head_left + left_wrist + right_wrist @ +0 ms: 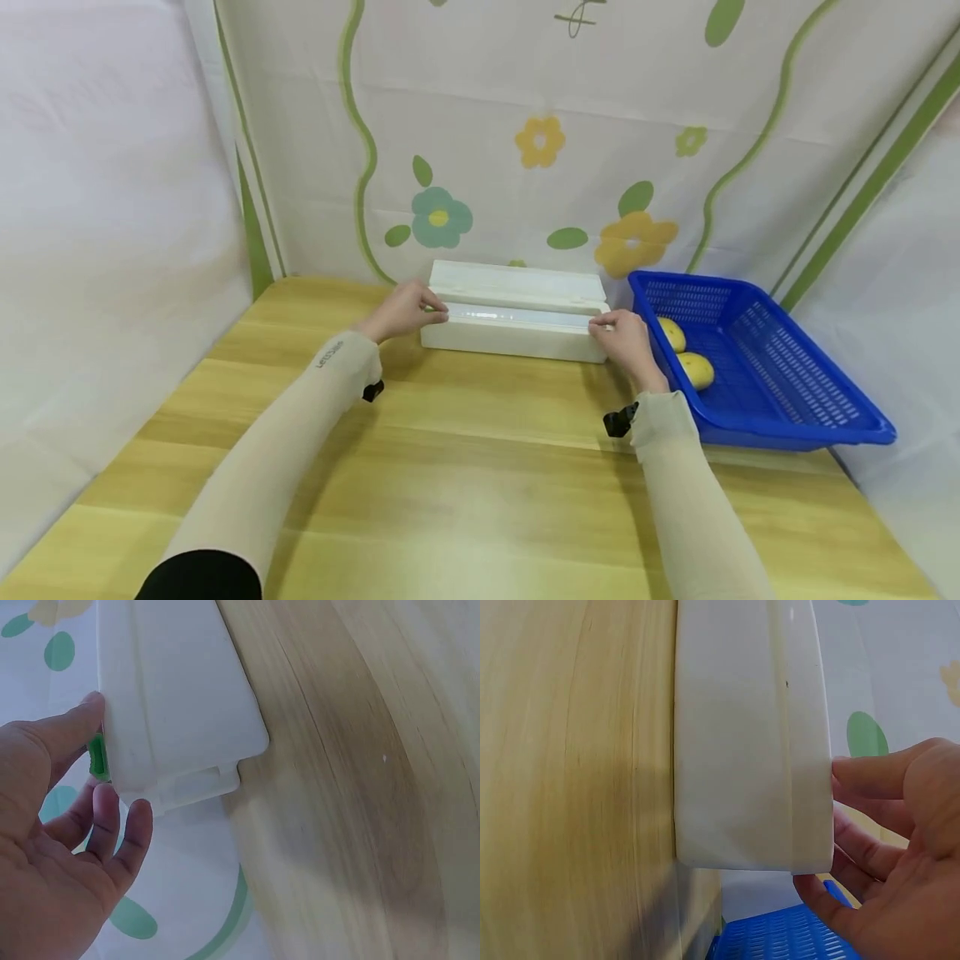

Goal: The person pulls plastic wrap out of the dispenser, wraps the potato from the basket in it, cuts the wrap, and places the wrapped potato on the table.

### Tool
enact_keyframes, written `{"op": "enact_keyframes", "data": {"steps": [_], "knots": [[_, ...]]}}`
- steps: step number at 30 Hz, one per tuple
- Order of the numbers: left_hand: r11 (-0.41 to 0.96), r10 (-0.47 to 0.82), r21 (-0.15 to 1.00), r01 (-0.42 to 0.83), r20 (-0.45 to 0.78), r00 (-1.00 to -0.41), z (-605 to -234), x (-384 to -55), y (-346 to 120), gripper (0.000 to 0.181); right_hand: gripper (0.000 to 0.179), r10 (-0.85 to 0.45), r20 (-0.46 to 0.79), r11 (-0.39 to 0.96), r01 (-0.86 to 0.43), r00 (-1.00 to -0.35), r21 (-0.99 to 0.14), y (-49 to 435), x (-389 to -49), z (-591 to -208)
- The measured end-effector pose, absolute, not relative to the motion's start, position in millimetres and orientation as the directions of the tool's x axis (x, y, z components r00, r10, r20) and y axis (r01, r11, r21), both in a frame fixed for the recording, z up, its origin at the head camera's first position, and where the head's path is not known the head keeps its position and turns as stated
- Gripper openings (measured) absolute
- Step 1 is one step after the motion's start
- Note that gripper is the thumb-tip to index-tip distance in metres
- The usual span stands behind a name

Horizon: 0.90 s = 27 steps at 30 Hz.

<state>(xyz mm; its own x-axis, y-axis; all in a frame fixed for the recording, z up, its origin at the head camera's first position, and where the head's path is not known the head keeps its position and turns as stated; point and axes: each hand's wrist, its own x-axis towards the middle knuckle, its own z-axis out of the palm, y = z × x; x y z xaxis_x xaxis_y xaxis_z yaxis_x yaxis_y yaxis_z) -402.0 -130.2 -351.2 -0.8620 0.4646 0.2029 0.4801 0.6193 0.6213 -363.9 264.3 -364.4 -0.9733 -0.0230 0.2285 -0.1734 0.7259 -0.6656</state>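
Observation:
A long white box [510,340] stands at the back of the table, its hinged lid [517,277] tipped back. Shiny clear plastic wrap [517,317] lies along the box opening. At the left end my left hand [405,312] pinches the wrap between thumb and fingers. A small green piece [98,756] shows between thumb and fingers in the left wrist view. My right hand [628,340] pinches at the right end of the opening. In the right wrist view its fingertips [847,771] are partly hidden behind the box wall.
A blue plastic basket [757,429] sits right of the box, close to my right forearm. Two yellow fruits [696,371] lie at its left side. Behind the wooden table [465,483] hangs a flowered cloth [480,108], with pale cloth at both sides.

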Motion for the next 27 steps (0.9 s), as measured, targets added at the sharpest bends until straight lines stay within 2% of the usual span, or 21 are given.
{"op": "enact_keyframes", "data": {"steps": [7, 20, 27], "knots": [[0.603, 0.42, 0.669, 0.435, 0.198, -0.886, -352, -400, -127, 0.017, 0.024, -0.048, 0.329, 0.729, -0.258, -0.943, -0.634, 264, -366, -368], [0.6, 0.364, 0.679, 0.424, 0.24, -0.9, -359, -399, -121, 0.017, 0.019, -0.002, 0.378, 0.771, -0.242, -0.926, -0.589, 258, -369, -370], [0.613, 0.32, 0.665, 0.426, 0.284, -0.904, -364, -400, -118, 0.017, 0.02, 0.034, 0.385, 0.76, -0.226, -0.923, -0.61, 256, -369, -371]]}}
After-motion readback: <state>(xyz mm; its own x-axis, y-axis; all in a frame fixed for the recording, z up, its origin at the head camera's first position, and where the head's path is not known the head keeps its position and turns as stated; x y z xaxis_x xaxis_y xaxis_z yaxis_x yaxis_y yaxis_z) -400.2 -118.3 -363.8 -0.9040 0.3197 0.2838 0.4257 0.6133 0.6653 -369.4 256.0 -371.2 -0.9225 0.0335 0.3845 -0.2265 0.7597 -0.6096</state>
